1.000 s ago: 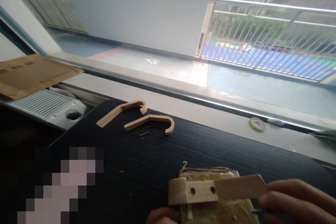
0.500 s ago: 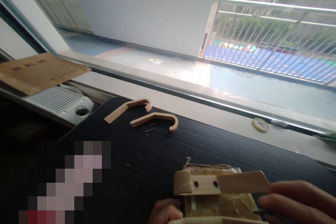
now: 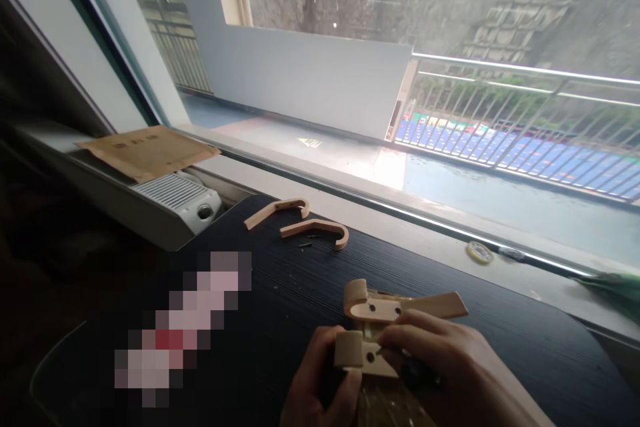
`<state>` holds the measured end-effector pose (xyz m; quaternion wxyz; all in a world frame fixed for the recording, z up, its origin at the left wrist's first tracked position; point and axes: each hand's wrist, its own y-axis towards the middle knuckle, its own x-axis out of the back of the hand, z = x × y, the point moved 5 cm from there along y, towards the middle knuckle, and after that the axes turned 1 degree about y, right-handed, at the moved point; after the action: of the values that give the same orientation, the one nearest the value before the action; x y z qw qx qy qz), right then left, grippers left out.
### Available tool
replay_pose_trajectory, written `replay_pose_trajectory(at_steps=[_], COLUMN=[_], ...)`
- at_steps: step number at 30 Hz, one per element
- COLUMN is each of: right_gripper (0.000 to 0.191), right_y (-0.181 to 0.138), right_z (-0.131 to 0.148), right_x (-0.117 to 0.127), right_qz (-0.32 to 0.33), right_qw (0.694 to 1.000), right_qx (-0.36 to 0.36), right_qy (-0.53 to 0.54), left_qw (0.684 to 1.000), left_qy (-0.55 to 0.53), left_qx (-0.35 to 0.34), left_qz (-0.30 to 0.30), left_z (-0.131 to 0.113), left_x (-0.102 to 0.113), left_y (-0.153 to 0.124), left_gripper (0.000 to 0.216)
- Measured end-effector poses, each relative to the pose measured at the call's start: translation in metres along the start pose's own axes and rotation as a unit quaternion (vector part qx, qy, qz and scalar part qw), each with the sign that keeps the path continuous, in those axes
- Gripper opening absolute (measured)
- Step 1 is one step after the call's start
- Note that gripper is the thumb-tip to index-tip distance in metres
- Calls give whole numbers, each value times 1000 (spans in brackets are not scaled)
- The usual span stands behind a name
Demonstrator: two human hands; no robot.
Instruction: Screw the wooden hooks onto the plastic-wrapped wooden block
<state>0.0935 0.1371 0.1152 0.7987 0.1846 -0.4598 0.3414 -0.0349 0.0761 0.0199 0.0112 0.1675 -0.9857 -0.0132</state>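
I am looking down over the black counter (image 3: 500, 337), which is running along under the window. At its far left end a white heater (image 3: 175, 197) is sitting with a cardboard sheet (image 3: 145, 150) lying on top.

Low in view my two hands are working together. The left hand (image 3: 320, 383) is closing its grip around the curled end of a wooden hook (image 3: 356, 352), holding it just above the counter. The right hand (image 3: 450, 373) is gripping the hook's straight arm, with fingertips pressing beside a screw hole. I cannot tell whether they are pinching anything small there.

A second hook (image 3: 400, 307) is lying just behind the hands. Well beyond, a third hook (image 3: 277, 208) and a fourth hook (image 3: 317, 230) are lying side by side near the counter's far edge. A tape roll (image 3: 479, 251) is lying on the sill to the right, and tiny screws (image 3: 305, 243) are lying just beside the fourth hook.
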Motion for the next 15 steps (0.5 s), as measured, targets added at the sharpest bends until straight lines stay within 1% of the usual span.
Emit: replay_pose_trajectory(at_steps=[6, 8, 11, 15], right_gripper=[10, 8, 12, 16], right_y=[2, 3, 3, -1], right_z=[5, 6, 9, 11], right_x=[-11, -14, -16, -15], right_qz=[-14, -14, -15, -21], right_qw=[999, 999, 999, 996], right_qx=[-26, -29, -21, -27], right_qy=[-14, -24, -44, -79], left_qw=[997, 995, 994, 993], left_qy=[-20, -26, -41, -71], left_qx=[2, -1, -12, -14], left_qz=[78, 96, 102, 92], left_z=[-5, -5, -5, -4], left_x=[-2, -2, -3, -4], left_y=[-1, -2, -4, -6], left_gripper=[22, 21, 21, 22])
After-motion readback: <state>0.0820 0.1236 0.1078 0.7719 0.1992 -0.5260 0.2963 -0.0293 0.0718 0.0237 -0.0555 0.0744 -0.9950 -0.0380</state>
